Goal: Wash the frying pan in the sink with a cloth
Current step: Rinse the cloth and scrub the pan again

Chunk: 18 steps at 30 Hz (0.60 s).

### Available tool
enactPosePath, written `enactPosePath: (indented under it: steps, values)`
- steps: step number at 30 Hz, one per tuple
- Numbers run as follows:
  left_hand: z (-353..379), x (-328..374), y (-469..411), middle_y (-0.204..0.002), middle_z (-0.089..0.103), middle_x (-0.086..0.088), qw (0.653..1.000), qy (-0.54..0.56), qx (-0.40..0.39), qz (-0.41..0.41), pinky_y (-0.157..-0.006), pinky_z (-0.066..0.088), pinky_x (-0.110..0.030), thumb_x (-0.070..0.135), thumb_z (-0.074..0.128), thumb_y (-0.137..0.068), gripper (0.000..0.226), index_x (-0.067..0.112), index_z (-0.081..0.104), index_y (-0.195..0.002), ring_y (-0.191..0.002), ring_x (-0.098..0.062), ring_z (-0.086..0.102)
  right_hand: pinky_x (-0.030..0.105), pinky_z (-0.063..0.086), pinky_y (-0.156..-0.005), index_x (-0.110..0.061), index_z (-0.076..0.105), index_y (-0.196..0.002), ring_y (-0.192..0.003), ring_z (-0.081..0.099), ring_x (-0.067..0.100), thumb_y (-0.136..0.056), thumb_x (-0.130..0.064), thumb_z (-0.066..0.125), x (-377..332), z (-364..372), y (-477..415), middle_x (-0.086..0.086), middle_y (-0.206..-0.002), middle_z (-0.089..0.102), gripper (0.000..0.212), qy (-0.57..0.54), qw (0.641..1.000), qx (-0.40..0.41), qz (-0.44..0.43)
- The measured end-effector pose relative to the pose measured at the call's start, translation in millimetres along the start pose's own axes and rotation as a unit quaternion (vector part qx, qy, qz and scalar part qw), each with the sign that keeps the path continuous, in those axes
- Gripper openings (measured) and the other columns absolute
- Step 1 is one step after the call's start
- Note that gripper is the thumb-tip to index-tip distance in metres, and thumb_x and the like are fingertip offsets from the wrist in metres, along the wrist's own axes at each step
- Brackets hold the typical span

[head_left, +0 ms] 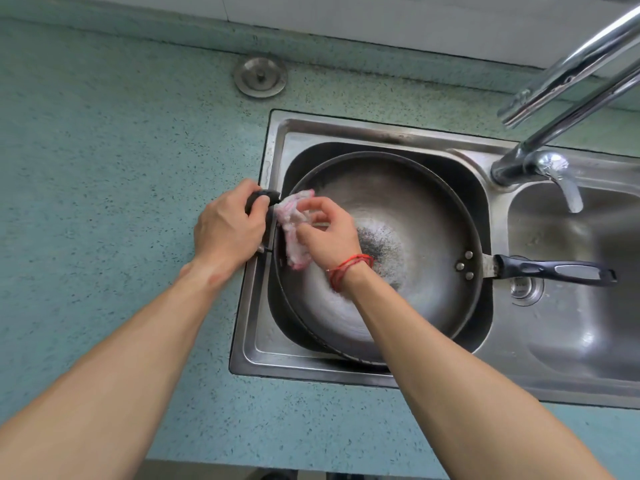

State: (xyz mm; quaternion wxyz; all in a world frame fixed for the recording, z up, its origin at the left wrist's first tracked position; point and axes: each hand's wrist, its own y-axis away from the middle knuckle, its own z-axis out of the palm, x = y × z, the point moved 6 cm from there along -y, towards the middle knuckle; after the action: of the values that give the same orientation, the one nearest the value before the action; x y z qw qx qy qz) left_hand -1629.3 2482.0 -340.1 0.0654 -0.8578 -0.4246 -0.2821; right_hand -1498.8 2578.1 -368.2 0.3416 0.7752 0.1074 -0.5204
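A large dark frying pan [408, 216] lies tilted in the left basin of the steel sink [256, 327], its long black handle [554, 270] pointing right over the divider. My left hand [225, 226] grips the pan's small black helper handle at the left rim. My right hand [329, 233], with a red string round the wrist, pinches a pink-and-white cloth [294, 230] against the inner left wall of the pan. Foamy residue shows on the pan's bottom.
A chrome faucet [540, 164] rises at the right, its spout reaching up out of view. The right basin [588, 271] lies beyond the divider. A steel sink plug [260, 76] sits on the speckled green countertop [104, 168] behind the sink.
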Motion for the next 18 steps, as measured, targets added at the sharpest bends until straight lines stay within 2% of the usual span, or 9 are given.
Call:
enactPosePath:
  steps: [3, 7, 10, 13, 15, 18]
  values:
    - [-1, 0, -1, -0.092, 0.069, -0.008, 1.0, -0.002, 0.001, 0.006, -0.068, 0.043, -0.038, 0.039, 0.046, -0.098, 0.021, 0.023, 0.06, -0.1, -0.083, -0.033, 0.059, 0.03, 0.05, -0.068, -0.031, 0.061, -0.072, -0.063, 0.051, 0.007, -0.08, -0.024, 0.072, -3, 8, -3, -0.013, -0.066, 0.053, 0.015, -0.001, 0.999, 0.031, -0.016]
    - [0, 1, 0, -0.095, 0.069, -0.01, 1.0, -0.011, 0.013, 0.012, -0.066, 0.037, -0.035, 0.036, 0.046, -0.098, 0.021, 0.021, 0.06, -0.101, -0.078, -0.028, 0.051, 0.035, 0.053, -0.07, -0.03, 0.06, -0.072, -0.065, 0.054, 0.011, -0.078, -0.03, 0.075, 2, 9, 4, -0.012, -0.068, 0.053, 0.016, 0.026, 0.999, 0.019, -0.024]
    - [-1, 1, 0, -0.096, 0.07, -0.012, 1.0, -0.009, 0.016, 0.013, -0.067, 0.04, -0.036, 0.036, 0.046, -0.098, 0.022, 0.019, 0.061, -0.102, -0.083, -0.034, 0.058, 0.034, 0.053, -0.072, -0.028, 0.06, -0.072, -0.066, 0.057, 0.012, -0.074, -0.03, 0.077, 5, 12, 17, -0.011, -0.07, 0.056, 0.017, 0.065, 0.997, -0.033, -0.014]
    - [-1, 2, 0, -0.09, 0.068, -0.011, 1.0, -0.007, 0.012, 0.016, -0.066, 0.042, -0.037, 0.036, 0.045, -0.099, 0.023, 0.019, 0.06, -0.101, -0.08, -0.033, 0.056, 0.023, 0.049, -0.067, -0.026, 0.063, -0.074, -0.064, 0.056, 0.008, -0.071, -0.031, 0.078, 7, 10, 40, -0.011, -0.069, 0.059, 0.016, 0.136, 0.985, -0.104, -0.024]
    - [-1, 3, 2, -0.087, 0.066, -0.009, 1.0, -0.011, 0.01, 0.017, -0.065, 0.04, -0.036, 0.036, 0.043, -0.099, 0.023, 0.019, 0.059, -0.1, -0.078, -0.031, 0.054, 0.019, 0.047, -0.064, -0.025, 0.063, -0.075, -0.062, 0.053, 0.005, -0.07, -0.031, 0.077, 8, 2, 60, -0.01, -0.068, 0.059, 0.016, 0.203, 0.965, -0.162, -0.044]
    - [-1, 4, 3, -0.085, 0.063, -0.007, 1.0, -0.014, 0.006, 0.019, -0.065, 0.039, -0.036, 0.035, 0.042, -0.1, 0.023, 0.018, 0.058, -0.1, -0.078, -0.031, 0.053, 0.017, 0.043, -0.063, -0.018, 0.061, -0.074, -0.063, 0.048, 0.009, -0.075, -0.032, 0.07, 11, -19, 92, -0.005, -0.067, 0.057, 0.016, 0.276, 0.927, -0.246, -0.067]
